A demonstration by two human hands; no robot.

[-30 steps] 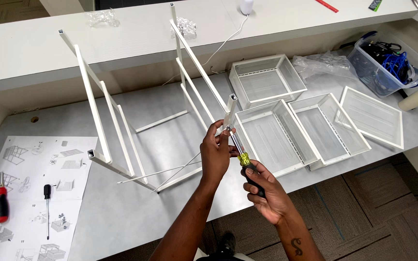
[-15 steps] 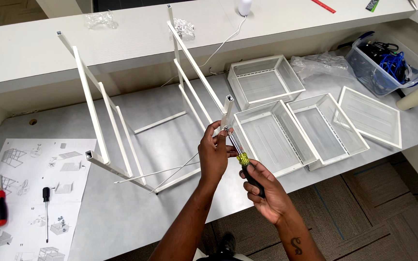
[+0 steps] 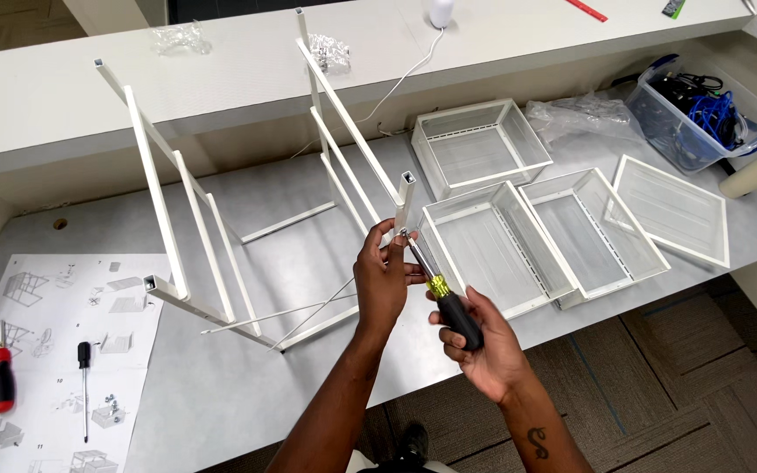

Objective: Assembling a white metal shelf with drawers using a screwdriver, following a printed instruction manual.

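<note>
While both hands (image 3: 381, 282) grip frame (image 3: 403, 203) and screwdriver (image 3: 449, 302), white baskets (image 3: 494, 247) lie empty

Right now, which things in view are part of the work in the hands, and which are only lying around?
In use:
- left hand at the white metal frame
- right hand holding the black and yellow screwdriver

Lying about:
- red screwdriver and small black screwdriver on the instruction sheet
- white mesh baskets
- clear bin of cables
</note>
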